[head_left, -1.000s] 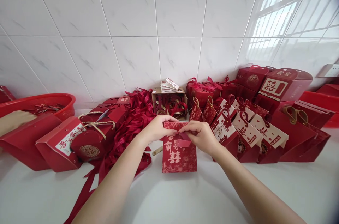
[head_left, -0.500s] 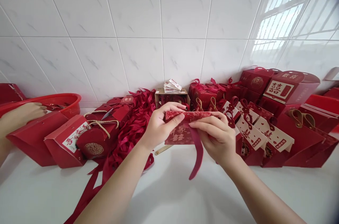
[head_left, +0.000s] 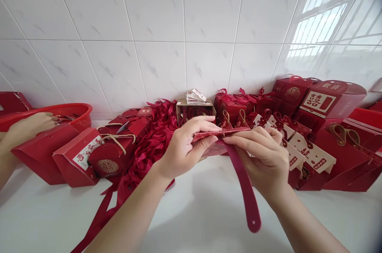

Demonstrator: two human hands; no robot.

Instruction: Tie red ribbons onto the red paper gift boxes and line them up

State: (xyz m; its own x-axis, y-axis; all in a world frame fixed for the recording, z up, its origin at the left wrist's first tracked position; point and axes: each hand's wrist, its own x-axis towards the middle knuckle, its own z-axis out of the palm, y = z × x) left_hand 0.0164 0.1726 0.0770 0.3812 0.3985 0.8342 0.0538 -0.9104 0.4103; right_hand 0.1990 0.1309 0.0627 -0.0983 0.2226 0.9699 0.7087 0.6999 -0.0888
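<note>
Between my hands, above the table, is a red gift box (head_left: pixel 215 149), its patterned top edge turned toward me. My left hand (head_left: pixel 191 145) grips the box's left side, thumb below the edge and fingers over it. At the box's top, my right hand (head_left: pixel 261 157) is closed, its fingertips pinching a dark red strap (head_left: pixel 243 185) where it meets the box. The strap's loose end, with a small hole near its rounded tip, hangs down toward me. My right hand hides the right part of the box.
A heap of red ribbon (head_left: pixel 155 137) and several red gift boxes (head_left: pixel 77 157) lie left. More boxes (head_left: pixel 331 101) stand right. A cardboard box (head_left: pixel 195 110) with paper slips sits by the tiled wall. Another person's hand (head_left: pixel 32 127) reaches into a red basin (head_left: pixel 85 111).
The gift box has tilted, so its front face shows less. The strap's loose end has swung right and toward me. My right hand has moved slightly right.
</note>
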